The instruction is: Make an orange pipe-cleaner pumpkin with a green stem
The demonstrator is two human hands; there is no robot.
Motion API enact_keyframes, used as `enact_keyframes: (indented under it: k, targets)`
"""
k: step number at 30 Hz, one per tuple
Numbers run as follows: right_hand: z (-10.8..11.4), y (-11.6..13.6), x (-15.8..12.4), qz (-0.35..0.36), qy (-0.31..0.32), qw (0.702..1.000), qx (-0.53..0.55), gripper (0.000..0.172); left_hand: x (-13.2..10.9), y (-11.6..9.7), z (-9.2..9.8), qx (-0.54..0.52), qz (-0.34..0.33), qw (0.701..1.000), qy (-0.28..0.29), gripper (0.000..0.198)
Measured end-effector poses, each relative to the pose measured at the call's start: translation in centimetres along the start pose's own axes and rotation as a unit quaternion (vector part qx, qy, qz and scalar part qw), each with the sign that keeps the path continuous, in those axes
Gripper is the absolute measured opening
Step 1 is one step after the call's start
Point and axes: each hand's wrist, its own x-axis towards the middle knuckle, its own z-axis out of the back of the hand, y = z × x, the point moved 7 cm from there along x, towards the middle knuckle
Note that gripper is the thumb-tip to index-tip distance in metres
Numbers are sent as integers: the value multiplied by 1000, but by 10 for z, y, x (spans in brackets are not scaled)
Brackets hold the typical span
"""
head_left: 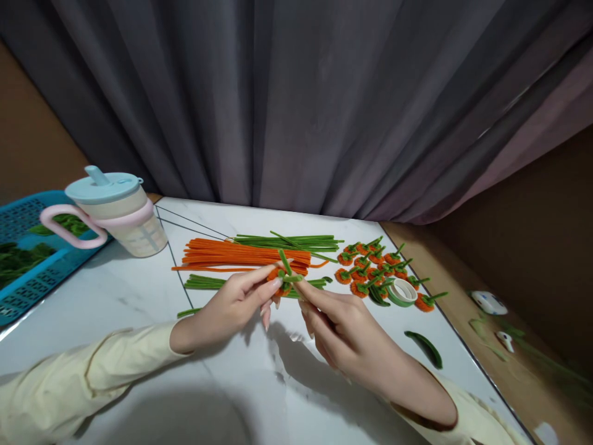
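Note:
My left hand (234, 303) is closed around a small orange pipe-cleaner pumpkin (280, 289) with green on top. One green pipe-cleaner end stands up from it, and another green pipe-cleaner end (293, 279) points right. That second end is pinched between the fingertips of my right hand (349, 327). Behind the hands lies a bundle of orange pipe cleaners (241, 253), partly covered by my fingers. Green pipe cleaners (296, 242) lie beyond it, with shorter green pieces (204, 282) on the near side. Several finished orange pumpkins with green stems (370, 269) are grouped to the right.
A roll of tape (402, 292) sits among the pumpkins, and a curved dark green piece (425, 348) lies nearer. At left stand a blue-lidded cup (125, 216) and a blue basket (41, 284) with green pieces. An earbud (504, 341) and white case (488, 303) are at right.

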Motion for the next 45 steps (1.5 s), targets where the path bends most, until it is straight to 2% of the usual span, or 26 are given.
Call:
enact_keyframes:
  k: [6, 12, 16, 20, 23, 26, 30, 34, 40, 45]
  targets:
    - [3, 3, -4, 39, -6, 998, -53, 46, 1, -2, 0, 5, -23, 999, 40, 29]
    - [1, 5, -9, 45, 24, 993, -106, 53, 2, 0, 1, -22, -25, 996, 78, 28]
    - [0, 5, -11, 50, 29, 991, -117, 58, 5, 14, -1, -147, 51, 985, 74, 30]
    - [0, 4, -9, 54, 27, 990, -124, 61, 10, 24, -12, -315, 134, 935, 86, 30]
    - [0, 2, -8, 49, 33, 990, -128, 60, 10, 27, -16, -359, 165, 914, 90, 33]
    - [-2, 1, -8, 42, 41, 989, -137, 59, 7, 26, -18, -359, 176, 911, 101, 33]
    - [-6, -1, -10, 37, 56, 985, -159, 60, 4, 20, -23, -347, 188, 907, 148, 34]
    - [-9, -2, -11, 28, 68, 985, -158, 60, 4, 17, -22, -304, 205, 916, 165, 30]
    - [-5, 0, -10, 21, 68, 987, -144, 56, 6, 17, -20, -260, 174, 933, 180, 30]
    - [-1, 5, -13, 32, 50, 990, -125, 48, 5, 20, -21, -272, 166, 929, 188, 29]
